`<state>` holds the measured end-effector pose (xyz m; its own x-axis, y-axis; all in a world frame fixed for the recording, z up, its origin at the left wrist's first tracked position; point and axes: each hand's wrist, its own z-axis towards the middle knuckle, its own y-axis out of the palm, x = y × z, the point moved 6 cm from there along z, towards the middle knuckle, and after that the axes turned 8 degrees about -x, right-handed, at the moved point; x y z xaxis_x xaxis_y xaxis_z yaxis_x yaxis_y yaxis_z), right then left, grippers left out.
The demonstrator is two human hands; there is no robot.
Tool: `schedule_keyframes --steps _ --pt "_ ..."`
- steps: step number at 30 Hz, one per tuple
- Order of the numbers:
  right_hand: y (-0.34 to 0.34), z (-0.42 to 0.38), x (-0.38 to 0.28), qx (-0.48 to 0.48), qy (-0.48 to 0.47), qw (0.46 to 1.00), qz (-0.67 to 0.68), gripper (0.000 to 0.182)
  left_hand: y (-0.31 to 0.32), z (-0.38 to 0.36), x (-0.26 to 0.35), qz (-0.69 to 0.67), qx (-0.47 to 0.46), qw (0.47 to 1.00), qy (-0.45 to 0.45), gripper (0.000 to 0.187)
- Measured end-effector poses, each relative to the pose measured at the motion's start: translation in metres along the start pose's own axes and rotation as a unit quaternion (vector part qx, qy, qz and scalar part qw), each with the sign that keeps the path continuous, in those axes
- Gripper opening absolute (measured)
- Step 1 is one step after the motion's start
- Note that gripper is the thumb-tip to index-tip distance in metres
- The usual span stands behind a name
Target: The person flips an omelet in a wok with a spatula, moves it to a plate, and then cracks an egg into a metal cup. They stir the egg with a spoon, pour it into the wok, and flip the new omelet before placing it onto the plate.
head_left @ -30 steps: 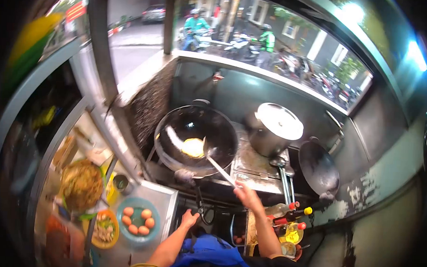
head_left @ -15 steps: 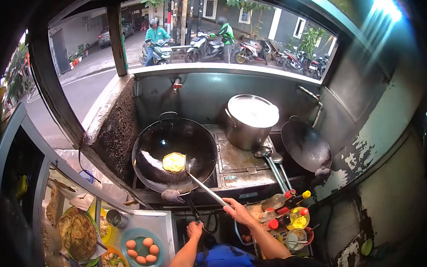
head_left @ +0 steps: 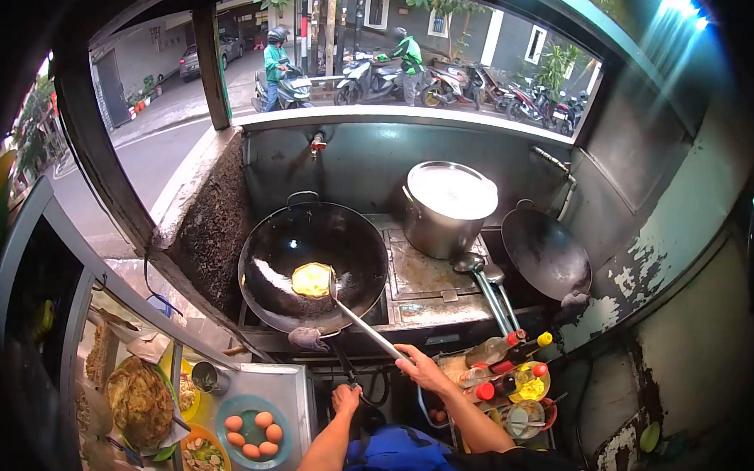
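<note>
Head view: right hand [head_left: 422, 372] grip clamped on spatula [head_left: 359, 322] handle, blade at egg [head_left: 312, 280]; left hand [head_left: 346, 397] grip unclear; no legible writing.

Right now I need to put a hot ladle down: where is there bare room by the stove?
The steel stovetop between the wok and the ladles, in front of the lidded pot, is bare. The sauce bottles crowd the shelf by the right hand.
</note>
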<state>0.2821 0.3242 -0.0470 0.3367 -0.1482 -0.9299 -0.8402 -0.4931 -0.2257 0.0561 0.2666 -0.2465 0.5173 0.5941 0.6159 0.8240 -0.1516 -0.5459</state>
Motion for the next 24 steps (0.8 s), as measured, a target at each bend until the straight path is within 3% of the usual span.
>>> schedule_keyframes --steps 6,9,11,12,14,16,18,20,22,24 --pt "0.002 0.001 0.004 -0.01 0.012 1.0 0.007 0.048 0.003 -0.001 -0.01 -0.001 -0.025 0.999 0.02 0.051" --pt "0.001 0.003 0.006 -0.013 0.018 1.0 -0.001 0.048 -0.001 -0.013 -0.014 -0.009 -0.029 0.997 0.074 0.05" --pt "0.001 0.005 0.009 -0.015 0.02 1.0 -0.004 0.048 -0.019 -0.057 0.016 -0.101 -0.172 0.969 0.146 0.043" --pt "0.0 0.007 0.012 -0.011 0.008 1.0 -0.003 0.049 -0.042 -0.084 0.031 -0.103 -0.17 0.97 0.141 0.043" --pt "0.0 0.009 0.015 -0.005 -0.013 1.0 -0.011 0.048 -0.068 -0.156 0.073 -0.158 -0.393 0.883 0.202 0.033" --pt "0.0 0.007 0.009 -0.012 -0.002 1.0 -0.002 0.048 -0.084 -0.198 0.082 -0.1 -0.438 0.854 0.263 0.026" --pt "0.002 0.007 0.005 -0.018 -0.002 1.0 0.016 0.048 -0.085 -0.213 0.071 -0.049 -0.441 0.865 0.233 0.025" --pt "0.005 0.008 0.005 -0.02 -0.009 1.0 0.019 0.049 -0.088 -0.212 0.061 0.123 -0.312 0.873 0.355 0.024" --pt "0.006 0.01 0.011 -0.016 -0.009 1.0 0.011 0.049 -0.094 -0.212 0.056 0.117 -0.329 0.881 0.318 0.024" --pt "0.005 0.011 0.014 -0.011 -0.01 1.0 0.0 0.05 -0.103 -0.212 0.056 0.11 -0.322 0.867 0.364 0.024"
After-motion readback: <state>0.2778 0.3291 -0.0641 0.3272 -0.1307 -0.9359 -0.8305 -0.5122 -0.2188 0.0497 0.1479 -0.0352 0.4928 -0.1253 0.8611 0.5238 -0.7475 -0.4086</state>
